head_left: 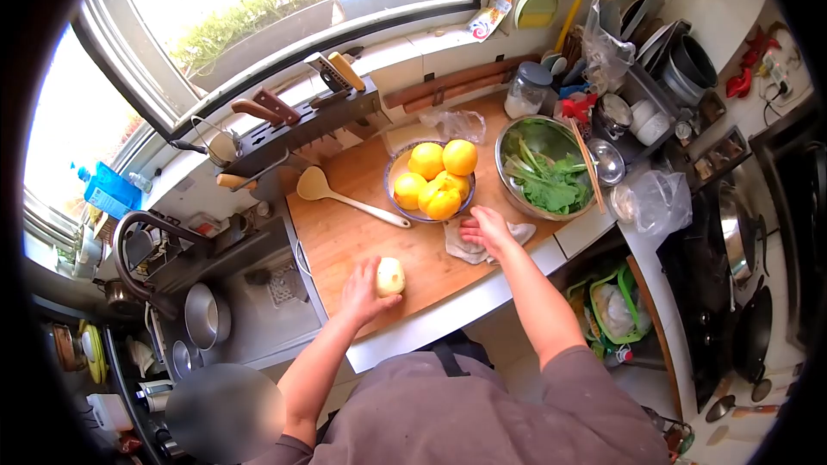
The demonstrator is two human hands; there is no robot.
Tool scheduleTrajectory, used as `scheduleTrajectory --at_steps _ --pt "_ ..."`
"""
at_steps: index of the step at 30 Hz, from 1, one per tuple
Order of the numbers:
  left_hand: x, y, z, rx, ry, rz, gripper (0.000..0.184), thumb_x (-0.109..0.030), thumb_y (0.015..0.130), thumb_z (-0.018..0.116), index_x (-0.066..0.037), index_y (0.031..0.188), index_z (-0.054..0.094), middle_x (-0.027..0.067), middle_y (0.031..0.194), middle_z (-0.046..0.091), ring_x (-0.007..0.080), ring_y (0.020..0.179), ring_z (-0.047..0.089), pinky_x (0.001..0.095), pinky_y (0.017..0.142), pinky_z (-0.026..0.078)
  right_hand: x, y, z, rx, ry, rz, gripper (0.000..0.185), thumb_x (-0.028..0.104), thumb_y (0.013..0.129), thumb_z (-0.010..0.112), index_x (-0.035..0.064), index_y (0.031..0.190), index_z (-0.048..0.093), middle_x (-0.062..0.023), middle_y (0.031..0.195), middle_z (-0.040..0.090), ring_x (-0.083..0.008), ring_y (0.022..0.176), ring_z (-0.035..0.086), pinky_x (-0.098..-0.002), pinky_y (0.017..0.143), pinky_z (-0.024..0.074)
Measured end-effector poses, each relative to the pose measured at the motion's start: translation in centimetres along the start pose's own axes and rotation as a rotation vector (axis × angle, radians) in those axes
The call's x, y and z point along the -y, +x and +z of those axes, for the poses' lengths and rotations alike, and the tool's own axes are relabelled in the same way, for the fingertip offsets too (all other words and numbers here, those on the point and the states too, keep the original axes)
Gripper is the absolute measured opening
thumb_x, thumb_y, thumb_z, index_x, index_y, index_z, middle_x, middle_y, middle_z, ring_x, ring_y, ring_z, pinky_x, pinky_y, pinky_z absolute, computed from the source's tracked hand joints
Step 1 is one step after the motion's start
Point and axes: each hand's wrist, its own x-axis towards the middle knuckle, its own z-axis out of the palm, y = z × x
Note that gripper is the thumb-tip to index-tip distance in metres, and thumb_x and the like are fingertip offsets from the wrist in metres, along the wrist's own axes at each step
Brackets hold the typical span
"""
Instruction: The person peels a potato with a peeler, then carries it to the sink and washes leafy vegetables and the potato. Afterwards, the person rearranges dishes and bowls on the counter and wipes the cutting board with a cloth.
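Note:
On the wooden board (pixel 345 241), a pale peeled round fruit or vegetable (pixel 390 277) sits against the fingers of my left hand (pixel 363 293), whose fingers curl around its left side. My right hand (pixel 488 231) is apart from it, fingers spread, over the left part of a crumpled greyish cloth (pixel 465 245); whether it touches the cloth is unclear. Just behind my right hand stands a bowl (pixel 394 174) of several oranges (pixel 439 198). A ladle (pixel 345 198) lies on the board to the left of the bowl.
A metal bowl (pixel 504 168) of leafy greens (pixel 551 181) with chopsticks (pixel 587 164) across its rim stands at the right. A knife rack (pixel 297 125) is at the back left, the sink (pixel 258 319) at the left. Behind are a jar (pixel 527 90) and a plastic bag (pixel 457 125).

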Motion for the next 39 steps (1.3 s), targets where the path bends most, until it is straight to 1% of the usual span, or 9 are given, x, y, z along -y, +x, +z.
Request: scheduleTrajectory --at_steps 5,7,9,14,16,21,31,37,39 --pt "0.2 0.0 0.2 -0.026 0.01 -0.007 0.087 -0.039 0.064 0.076 -0.009 0.133 0.032 0.0182 0.127 0.038 0.0342 0.115 0.043 0.0416 0.095 0.039 1.6 3.0 0.9 0.097 -0.103 0.106 0.038 0.037 0.092 0.043 0.0041 0.11 0.049 -0.0134 0.085 0.061 -0.0218 0.07 0.062 -0.0338 0.061 0.0531" --pt "0.2 0.1 0.3 -0.035 0.002 -0.018 0.088 -0.039 0.063 0.076 -0.009 0.133 0.033 0.0182 0.126 0.039 0.0341 0.115 0.044 0.0413 0.094 0.04 2.2 3.3 0.1 0.254 -0.214 0.18 0.038 0.035 0.092 0.04 0.0038 0.112 0.046 -0.0143 0.088 0.06 -0.0244 0.073 0.062 -0.0364 0.065 0.0532" --pt "0.2 0.1 0.4 -0.032 -0.009 -0.034 0.088 -0.039 0.063 0.076 -0.009 0.133 0.032 0.0183 0.127 0.039 0.0344 0.115 0.044 0.0415 0.095 0.04 2.2 3.6 0.5 0.265 -0.2 0.164 0.039 0.033 0.092 0.038 0.0002 0.109 0.048 -0.0159 0.09 0.061 -0.0254 0.074 0.063 -0.0377 0.066 0.054" --pt "0.2 0.3 0.3 -0.024 -0.016 -0.041 0.089 -0.041 0.063 0.075 -0.009 0.134 0.031 0.0187 0.128 0.038 0.0354 0.117 0.042 0.0421 0.096 0.039 2.2 3.6 1.8 0.154 -0.193 0.107 0.037 0.024 0.092 0.034 -0.0065 0.106 0.051 -0.0188 0.092 0.063 -0.0274 0.072 0.065 -0.0376 0.06 0.0564" --pt "0.1 0.3 0.1 0.007 -0.054 -0.074 0.09 -0.039 0.063 0.076 -0.009 0.134 0.029 0.0175 0.13 0.037 0.0347 0.12 0.038 0.0427 0.099 0.035 2.2 3.8 1.9 0.137 -0.184 0.103 0.037 0.023 0.092 0.034 -0.0068 0.105 0.051 -0.0187 0.091 0.063 -0.027 0.069 0.065 -0.0368 0.058 0.0564" --pt "0.3 0.3 0.6 -0.004 -0.071 -0.087 0.09 -0.042 0.064 0.074 -0.008 0.134 0.029 0.0195 0.131 0.036 0.0353 0.121 0.038 0.0426 0.099 0.036 1.9 3.9 1.5 0.093 -0.159 0.082 0.036 0.022 0.092 0.034 -0.0075 0.104 0.05 -0.0186 0.087 0.063 -0.0264 0.065 0.065 -0.0358 0.054 0.0562" --pt "0.4 0.9 1.3 -0.094 -0.043 -0.052 0.089 -0.041 0.066 0.074 -0.006 0.134 0.029 0.0211 0.13 0.037 0.036 0.12 0.039 0.0423 0.096 0.038 1.9 5.2 1.2 -0.081 -0.12 -0.02 0.038 0.028 0.093 0.033 -0.0035 0.101 0.053 -0.0156 0.081 0.064 -0.0215 0.061 0.065 -0.033 0.053 0.0549" --pt "-0.2 0.9 1.0 -0.06 -0.022 -0.129 0.09 -0.039 0.064 0.076 -0.007 0.134 0.029 0.0196 0.132 0.036 0.0344 0.121 0.039 0.0405 0.098 0.038 2.8 4.5 0.2 -0.07 -0.164 0.023 0.037 0.032 0.093 0.036 0.0009 0.102 0.053 -0.0116 0.081 0.065 -0.0206 0.062 0.064 -0.0317 0.052 0.0532" --pt "-0.2 0.8 1.3 -0.071 0.0 -0.12 0.091 -0.04 0.064 0.076 -0.007 0.134 0.029 0.0191 0.132 0.035 0.0341 0.121 0.038 0.0402 0.098 0.038 3.0 3.8 0.0 -0.045 -0.211 0.121 0.038 0.037 0.092 0.04 0.0036 0.108 0.05 -0.0108 0.084 0.063 -0.0196 0.061 0.062 -0.0304 0.05 0.0508"
